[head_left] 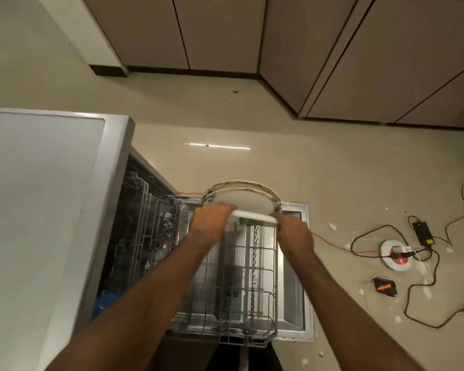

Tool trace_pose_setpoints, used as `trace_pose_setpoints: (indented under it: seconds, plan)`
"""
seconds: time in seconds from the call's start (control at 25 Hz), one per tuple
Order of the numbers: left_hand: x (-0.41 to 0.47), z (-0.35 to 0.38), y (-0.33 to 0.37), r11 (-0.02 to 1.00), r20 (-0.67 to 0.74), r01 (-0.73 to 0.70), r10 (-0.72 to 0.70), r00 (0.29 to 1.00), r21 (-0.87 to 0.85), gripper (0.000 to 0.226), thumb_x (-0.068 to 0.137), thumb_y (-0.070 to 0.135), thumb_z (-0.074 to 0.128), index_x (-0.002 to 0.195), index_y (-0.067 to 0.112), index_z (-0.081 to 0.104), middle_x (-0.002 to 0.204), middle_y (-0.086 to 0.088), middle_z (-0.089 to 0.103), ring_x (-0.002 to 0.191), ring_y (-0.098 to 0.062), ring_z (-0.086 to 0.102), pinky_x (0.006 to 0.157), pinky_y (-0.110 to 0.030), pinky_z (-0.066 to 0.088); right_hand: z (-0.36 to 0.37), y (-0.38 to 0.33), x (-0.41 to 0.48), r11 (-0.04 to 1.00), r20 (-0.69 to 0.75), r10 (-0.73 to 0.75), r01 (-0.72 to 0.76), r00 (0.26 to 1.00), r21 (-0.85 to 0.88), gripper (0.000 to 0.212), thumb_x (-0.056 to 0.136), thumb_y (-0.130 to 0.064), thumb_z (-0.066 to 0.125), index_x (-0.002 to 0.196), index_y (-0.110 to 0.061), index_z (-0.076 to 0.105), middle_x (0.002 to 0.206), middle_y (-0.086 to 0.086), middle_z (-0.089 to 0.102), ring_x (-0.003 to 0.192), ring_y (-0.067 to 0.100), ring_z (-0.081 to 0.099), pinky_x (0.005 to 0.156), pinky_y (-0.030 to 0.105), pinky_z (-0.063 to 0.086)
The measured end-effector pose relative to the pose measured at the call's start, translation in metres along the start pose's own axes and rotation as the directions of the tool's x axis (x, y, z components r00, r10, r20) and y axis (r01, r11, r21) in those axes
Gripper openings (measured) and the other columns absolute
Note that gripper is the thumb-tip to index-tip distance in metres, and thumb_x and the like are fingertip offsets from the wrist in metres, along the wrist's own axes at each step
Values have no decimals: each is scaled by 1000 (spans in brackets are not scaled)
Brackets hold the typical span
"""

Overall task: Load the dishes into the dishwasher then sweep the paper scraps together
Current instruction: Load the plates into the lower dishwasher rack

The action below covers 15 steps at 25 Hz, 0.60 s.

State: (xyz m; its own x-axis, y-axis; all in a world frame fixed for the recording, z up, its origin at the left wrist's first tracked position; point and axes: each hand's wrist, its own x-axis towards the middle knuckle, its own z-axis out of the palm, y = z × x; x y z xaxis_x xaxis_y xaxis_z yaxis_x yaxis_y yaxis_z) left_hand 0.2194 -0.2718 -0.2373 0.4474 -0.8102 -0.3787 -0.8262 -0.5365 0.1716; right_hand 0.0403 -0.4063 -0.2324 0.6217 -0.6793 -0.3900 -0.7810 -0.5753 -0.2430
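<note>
Black power adapter (422, 232) — floor socket (395, 255) — grey cabinets (220, 30)

No legible text, brand, number or sign anywhere in view. Yellow sticker on the black power adapter (421, 232), on the floor at far right: too small to read. Orange marking on the small black box (385, 287), nearer on the floor at right: a shape only, no letters to make out. Green patch just under the near edge of the plates (248, 202): blurred, unreadable.
</note>
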Motion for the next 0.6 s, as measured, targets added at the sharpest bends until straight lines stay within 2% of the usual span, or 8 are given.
trace_pose_setpoints:
  seconds: [0.12, 0.24, 0.4, 0.52, 0.6]
  plan:
    - [27, 21, -8, 999, 9, 42, -42, 999, 24, 46, 102, 14, 60, 140, 39, 55, 112, 3, 68, 101, -21, 66, 86, -41, 54, 16, 8, 33, 998, 35, -39, 41, 999, -50, 40, 107, -11, 41, 134, -27, 66, 108, 11, 73, 98, 34, 68, 74, 35, 49]
    - [36, 43, -15, 998, 14, 45, -46, 999, 41, 45, 102, 16, 60, 139, 41, 55, 106, 5, 67, 94, -18, 64, 77, -35, 48, 36, 15, 54, 995, 54, -66, 70, 996, -74, 39, 106, -10, 43, 131, -28, 67, 106, 11, 74, 97, 34, 68, 73, 35, 48]
    - [50, 68, -27, 997, 26, 43, -45, 999, 71, 41, 99, 17, 65, 135, 38, 58, 105, 4, 67, 93, -18, 66, 80, -38, 57, 58, 18, 75, 993, 114, -59, 69, 992, -93, 30, 104, -11, 47, 119, -24, 69, 102, 9, 73, 89, 31, 68, 70, 33, 46]
    - [63, 83, -32, 983, 37, 54, -61, 997, 178, 34, 96, 21, 70, 128, 32, 63, 107, 0, 66, 98, -20, 63, 79, -37, 57, 74, 21, 88, 996, 152, -34, 46, 988, -79, 22, 104, -12, 53, 118, -21, 69, 98, 6, 71, 81, 24, 64, 67, 31, 48]
    - [67, 95, -32, 985, 50, 78, -87, 995, 152, 34, 94, 19, 73, 126, 28, 64, 113, -3, 63, 104, -21, 61, 81, -37, 58, 82, 23, 92, 998, 173, -23, 33, 985, -57, 23, 105, -11, 54, 121, -19, 68, 104, 8, 71, 83, 23, 63, 68, 31, 47]
